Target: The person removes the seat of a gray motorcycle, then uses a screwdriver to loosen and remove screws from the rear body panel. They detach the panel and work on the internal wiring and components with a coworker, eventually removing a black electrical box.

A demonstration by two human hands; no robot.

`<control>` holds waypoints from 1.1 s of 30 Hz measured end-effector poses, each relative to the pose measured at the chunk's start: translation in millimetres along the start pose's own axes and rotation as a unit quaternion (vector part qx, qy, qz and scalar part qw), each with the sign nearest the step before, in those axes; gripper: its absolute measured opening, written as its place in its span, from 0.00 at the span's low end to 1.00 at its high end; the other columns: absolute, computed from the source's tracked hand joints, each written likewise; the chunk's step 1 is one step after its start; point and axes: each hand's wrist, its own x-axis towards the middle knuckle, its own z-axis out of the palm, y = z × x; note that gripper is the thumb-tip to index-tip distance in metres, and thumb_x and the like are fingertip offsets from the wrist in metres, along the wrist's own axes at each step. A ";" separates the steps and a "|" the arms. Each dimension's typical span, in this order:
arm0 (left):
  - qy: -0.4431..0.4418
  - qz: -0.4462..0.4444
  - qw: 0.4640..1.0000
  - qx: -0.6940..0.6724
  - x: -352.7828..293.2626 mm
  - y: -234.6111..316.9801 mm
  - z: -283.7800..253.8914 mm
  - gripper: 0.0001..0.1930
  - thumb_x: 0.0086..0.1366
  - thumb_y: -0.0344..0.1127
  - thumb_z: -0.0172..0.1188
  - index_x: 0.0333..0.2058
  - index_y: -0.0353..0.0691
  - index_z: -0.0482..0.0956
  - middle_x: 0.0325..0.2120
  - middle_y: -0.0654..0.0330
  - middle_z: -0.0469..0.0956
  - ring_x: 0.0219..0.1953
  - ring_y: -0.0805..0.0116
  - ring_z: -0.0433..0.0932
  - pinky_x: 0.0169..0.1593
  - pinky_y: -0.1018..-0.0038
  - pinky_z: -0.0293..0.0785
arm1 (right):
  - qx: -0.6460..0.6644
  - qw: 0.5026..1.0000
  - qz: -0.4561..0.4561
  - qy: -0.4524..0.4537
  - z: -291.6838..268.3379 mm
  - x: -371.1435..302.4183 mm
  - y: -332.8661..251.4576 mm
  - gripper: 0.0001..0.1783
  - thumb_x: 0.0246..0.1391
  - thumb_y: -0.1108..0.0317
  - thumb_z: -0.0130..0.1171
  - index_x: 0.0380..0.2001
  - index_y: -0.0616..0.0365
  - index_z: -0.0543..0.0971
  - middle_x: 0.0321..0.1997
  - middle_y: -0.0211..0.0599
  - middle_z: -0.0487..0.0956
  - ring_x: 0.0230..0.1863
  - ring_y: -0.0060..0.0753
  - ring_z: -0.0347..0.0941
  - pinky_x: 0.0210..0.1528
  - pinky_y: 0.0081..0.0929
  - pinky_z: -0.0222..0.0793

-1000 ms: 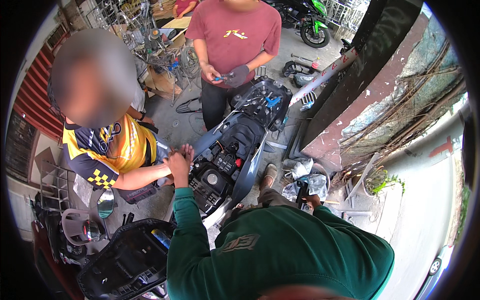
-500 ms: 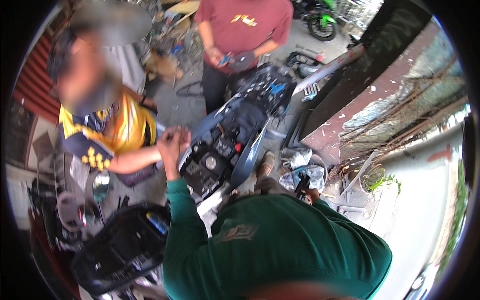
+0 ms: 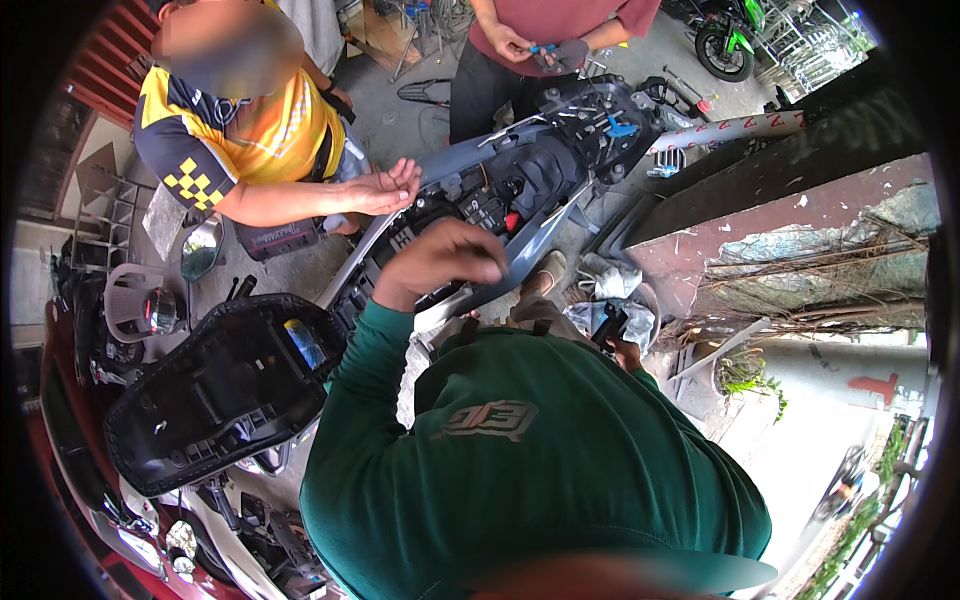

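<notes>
My left hand (image 3: 445, 262) is raised above a grey-blue scooter (image 3: 475, 165) whose body is stripped open. Its fingers curl inward, and what they hold, if anything, is hidden. My right hand (image 3: 628, 354) is low on my right, partly behind my body, closed around a black object (image 3: 610, 325) whose kind I cannot make out. Just beyond my left hand, a co-worker's hand (image 3: 390, 188) reaches over the scooter, palm up. A black scooter seat (image 3: 215, 390) lies underside up at my left.
A co-worker in a yellow and black shirt (image 3: 290, 130) is at the left; another in a maroon shirt (image 3: 600, 20) handles something blue across the scooter. A blue item (image 3: 620, 128) rests on its tail. Plastic bags (image 3: 625, 285) and a dark beam (image 3: 760, 190) flank the right.
My left hand has come down and to the right, away from the co-worker's hand, which now shows its palm. The view has shifted. My right hand keeps hold of the black object.
</notes>
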 end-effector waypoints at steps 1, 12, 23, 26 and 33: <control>-0.062 -0.014 0.998 -0.008 1.9 6.6 17.4 0.12 0.65 0.37 0.68 0.40 0.33 0.84 0.31 0.63 0.85 0.33 0.76 0.78 0.39 0.74 0.75 | 0.013 1.000 -0.019 -0.022 0.5 0.0 1.7 0.28 0.46 0.51 0.77 0.36 0.69 0.82 0.26 0.41 0.78 0.24 0.44 0.74 0.28 0.44 0.73; -0.302 0.034 0.943 0.136 0.2 44.6 83.5 0.09 0.67 0.38 0.65 0.39 0.38 0.82 0.32 0.59 0.81 0.32 0.63 0.80 0.36 0.67 0.73 | -0.022 0.998 -0.038 -0.043 0.3 13.4 29.3 0.39 0.46 0.48 0.75 0.53 0.70 0.79 0.48 0.52 0.82 0.40 0.49 0.81 0.38 0.43 0.79; -0.086 0.212 0.959 0.168 50.9 28.7 131.4 0.12 0.67 0.40 0.65 0.39 0.35 0.81 0.32 0.53 0.80 0.35 0.55 0.80 0.41 0.62 0.74 | -0.050 0.995 -0.058 -0.070 7.2 -6.8 11.5 0.37 0.47 0.45 0.73 0.51 0.65 0.80 0.45 0.45 0.82 0.40 0.47 0.79 0.43 0.49 0.77; -0.013 0.435 0.885 0.166 124.8 54.9 210.6 0.14 0.63 0.39 0.64 0.25 0.34 0.76 0.21 0.45 0.76 0.28 0.49 0.79 0.34 0.56 0.74 | -0.043 0.995 -0.060 -0.074 19.2 -2.9 10.4 0.36 0.47 0.45 0.73 0.50 0.64 0.81 0.43 0.44 0.82 0.38 0.46 0.79 0.41 0.48 0.77; 0.075 0.603 0.782 0.138 169.2 131.3 362.7 0.12 0.55 0.40 0.66 0.17 0.42 0.77 0.15 0.54 0.78 0.20 0.51 0.81 0.24 0.58 0.76 | -0.041 0.997 -0.051 -0.048 11.3 1.7 30.5 0.34 0.48 0.45 0.72 0.47 0.64 0.82 0.39 0.44 0.82 0.34 0.45 0.78 0.37 0.45 0.76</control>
